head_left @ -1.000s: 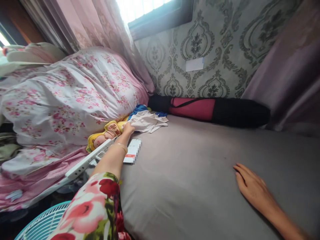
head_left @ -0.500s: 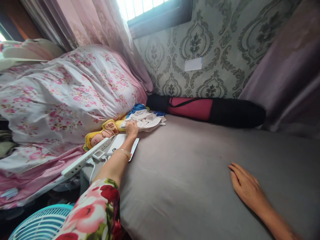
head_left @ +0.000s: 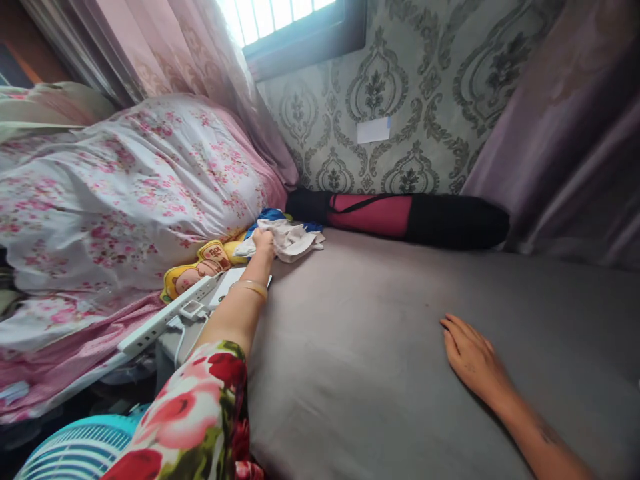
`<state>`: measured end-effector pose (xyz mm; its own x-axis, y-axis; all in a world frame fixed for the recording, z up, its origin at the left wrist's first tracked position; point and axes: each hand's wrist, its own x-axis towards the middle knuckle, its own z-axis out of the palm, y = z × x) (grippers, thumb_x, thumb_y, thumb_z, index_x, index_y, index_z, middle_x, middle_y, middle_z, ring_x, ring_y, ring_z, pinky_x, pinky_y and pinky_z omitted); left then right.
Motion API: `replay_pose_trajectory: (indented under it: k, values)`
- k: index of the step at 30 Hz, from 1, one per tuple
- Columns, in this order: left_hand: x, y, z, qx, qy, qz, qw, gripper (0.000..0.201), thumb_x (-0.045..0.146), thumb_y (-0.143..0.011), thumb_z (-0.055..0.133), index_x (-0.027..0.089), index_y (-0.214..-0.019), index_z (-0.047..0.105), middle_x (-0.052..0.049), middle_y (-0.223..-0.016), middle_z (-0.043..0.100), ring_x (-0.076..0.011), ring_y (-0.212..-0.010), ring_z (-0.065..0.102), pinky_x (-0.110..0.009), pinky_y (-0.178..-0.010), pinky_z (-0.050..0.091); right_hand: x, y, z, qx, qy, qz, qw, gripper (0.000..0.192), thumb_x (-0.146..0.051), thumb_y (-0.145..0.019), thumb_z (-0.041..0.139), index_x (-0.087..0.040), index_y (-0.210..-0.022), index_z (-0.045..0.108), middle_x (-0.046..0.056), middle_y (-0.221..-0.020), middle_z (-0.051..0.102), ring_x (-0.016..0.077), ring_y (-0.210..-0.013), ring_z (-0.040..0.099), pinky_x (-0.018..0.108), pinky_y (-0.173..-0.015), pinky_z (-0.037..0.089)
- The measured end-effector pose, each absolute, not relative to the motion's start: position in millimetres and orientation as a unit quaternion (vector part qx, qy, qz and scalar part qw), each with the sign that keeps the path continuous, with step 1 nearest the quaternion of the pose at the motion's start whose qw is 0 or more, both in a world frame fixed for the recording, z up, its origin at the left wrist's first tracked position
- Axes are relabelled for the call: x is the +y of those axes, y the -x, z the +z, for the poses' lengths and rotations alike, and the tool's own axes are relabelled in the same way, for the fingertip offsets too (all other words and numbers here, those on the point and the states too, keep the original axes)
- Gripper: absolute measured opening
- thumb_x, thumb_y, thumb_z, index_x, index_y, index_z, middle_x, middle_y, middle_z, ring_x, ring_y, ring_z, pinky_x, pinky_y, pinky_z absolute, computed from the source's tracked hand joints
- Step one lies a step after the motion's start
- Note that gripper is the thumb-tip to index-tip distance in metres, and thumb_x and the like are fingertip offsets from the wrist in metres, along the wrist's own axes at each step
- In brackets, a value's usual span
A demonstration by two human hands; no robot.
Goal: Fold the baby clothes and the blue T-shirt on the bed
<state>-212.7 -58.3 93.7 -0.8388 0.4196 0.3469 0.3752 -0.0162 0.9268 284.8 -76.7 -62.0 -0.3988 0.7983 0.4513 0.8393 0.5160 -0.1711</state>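
My left hand (head_left: 263,242) reaches far across the grey mattress (head_left: 380,347) and its fingers close on a crumpled white cloth (head_left: 293,239) at the bed's far left corner. A blue cloth (head_left: 267,215) peeks out behind the white one. My forearm, with a gold bangle, covers most of a white phone (head_left: 227,285) lying on the sheet. My right hand (head_left: 473,358) rests flat, palm down and fingers apart, on the sheet at the right.
A big pink floral duvet (head_left: 125,193) is heaped on the left, with a yellow cartoon pillow (head_left: 197,270) and a white power strip (head_left: 165,317) below it. A red and black rolled mat (head_left: 400,217) lies along the patterned wall. A turquoise fan (head_left: 75,450) is at lower left.
My left hand has stayed at the white cloth and closed on it, and the forearm now covers the phone. The view has shifted slightly right and forward. My right hand stays flat.
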Motion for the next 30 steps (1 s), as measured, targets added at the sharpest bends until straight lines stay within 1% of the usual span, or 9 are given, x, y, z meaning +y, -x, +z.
replay_pose_trajectory:
  k: [4, 7, 9, 12, 16, 20, 23, 27, 30]
  values:
    - [-35.5, 158.8, 110.2, 0.648, -0.329, 0.685, 0.047, 0.033, -0.003, -0.080, 0.043, 0.012, -0.102, 0.062, -0.002, -0.089, 0.065, -0.0130, -0.085, 0.059, -0.022, -0.079, 0.048, -76.2, -285.9, -60.5, -0.837, 0.489, -0.026, 0.246, 0.046, -0.032, -0.093, 0.028, -0.015, -0.116, 0.065, 0.015, -0.128, 0.061, 0.0296, -0.116, 0.059, 0.050, -0.100, 0.046]
    - [-36.0, 98.4, 121.2, 0.547, -0.436, 0.698, 0.155, 0.026, 0.000, -0.079, 0.042, 0.013, -0.091, 0.061, -0.001, -0.079, 0.063, -0.0122, -0.075, 0.057, -0.024, -0.078, 0.047, -74.9, -286.9, -59.3, -0.835, 0.478, 0.010, 0.271, 0.045, -0.035, -0.093, 0.031, -0.017, -0.118, 0.063, 0.015, -0.127, 0.062, 0.0292, -0.117, 0.059, 0.049, -0.102, 0.045]
    - [-49.4, 54.8, 127.0, 0.475, -0.539, 0.647, 0.256, 0.019, 0.005, -0.080, 0.043, 0.013, -0.086, 0.060, 0.001, -0.073, 0.059, -0.0111, -0.069, 0.055, -0.024, -0.074, 0.047, -76.0, -285.4, -55.4, -0.827, 0.471, 0.047, 0.304, 0.045, -0.039, -0.093, 0.034, -0.017, -0.124, 0.058, 0.015, -0.126, 0.062, 0.0287, -0.118, 0.058, 0.048, -0.102, 0.044]
    - [-82.8, -2.8, 135.2, 0.390, -0.665, 0.535, 0.346, 0.014, 0.012, -0.078, 0.051, 0.014, -0.086, 0.062, 0.002, -0.078, 0.060, -0.0110, -0.076, 0.057, -0.022, -0.074, 0.045, -83.7, -278.0, -43.7, -0.802, 0.480, 0.103, 0.341, 0.056, -0.048, -0.091, 0.042, -0.016, -0.137, 0.045, 0.017, -0.135, 0.055, 0.0296, -0.124, 0.053, 0.047, -0.103, 0.044]
    - [-119.8, -45.5, 141.4, 0.355, -0.696, 0.442, 0.440, 0.020, 0.018, -0.078, 0.052, 0.015, -0.091, 0.067, 0.000, -0.083, 0.063, -0.0137, -0.082, 0.059, -0.023, -0.075, 0.046, -100.8, -263.2, -24.4, -0.771, 0.492, 0.163, 0.371, 0.073, -0.054, -0.084, 0.056, -0.018, -0.144, 0.034, 0.018, -0.140, 0.050, 0.0323, -0.127, 0.050, 0.048, -0.103, 0.043]
    - [-122.0, -49.2, 128.5, 0.369, -0.657, 0.491, 0.438, 0.025, 0.017, -0.072, 0.050, 0.015, -0.089, 0.068, 0.000, -0.084, 0.064, -0.0135, -0.081, 0.058, -0.023, -0.076, 0.045, -109.4, -256.6, -12.1, -0.761, 0.462, 0.207, 0.405, 0.046, -0.044, -0.090, 0.051, -0.021, -0.129, 0.051, 0.012, -0.128, 0.061, 0.0269, -0.117, 0.058, 0.044, -0.099, 0.047]
    - [-109.4, -44.0, 109.5, 0.423, -0.600, 0.507, 0.452, 0.018, 0.018, -0.070, 0.050, 0.014, -0.081, 0.064, 0.001, -0.073, 0.059, -0.0120, -0.070, 0.054, -0.022, -0.066, 0.042, -109.2, -259.0, -10.8, -0.769, 0.437, 0.238, 0.402, 0.030, -0.037, -0.092, 0.047, -0.023, -0.115, 0.061, 0.008, -0.115, 0.068, 0.0235, -0.105, 0.064, 0.041, -0.092, 0.051]
    - [-97.9, -37.0, 91.7, 0.487, -0.538, 0.503, 0.469, 0.006, 0.020, -0.068, 0.052, 0.015, -0.069, 0.056, 0.004, -0.059, 0.047, -0.0091, -0.056, 0.045, -0.020, -0.053, 0.033, -110.8, -261.1, -11.7, -0.753, 0.455, 0.246, 0.408, 0.030, -0.033, -0.090, 0.049, -0.022, -0.114, 0.063, 0.007, -0.107, 0.071, 0.0225, -0.097, 0.067, 0.039, -0.086, 0.053]
    - [-96.5, -32.6, 88.3, 0.497, -0.539, 0.491, 0.471, 0.009, 0.023, -0.067, 0.057, 0.015, -0.072, 0.057, 0.004, -0.061, 0.049, -0.0092, -0.057, 0.045, -0.020, -0.051, 0.031, -114.4, -258.6, -7.8, -0.761, 0.432, 0.208, 0.437, 0.034, -0.030, -0.089, 0.051, -0.021, -0.120, 0.059, 0.010, -0.116, 0.066, 0.0237, -0.107, 0.063, 0.040, -0.092, 0.051]
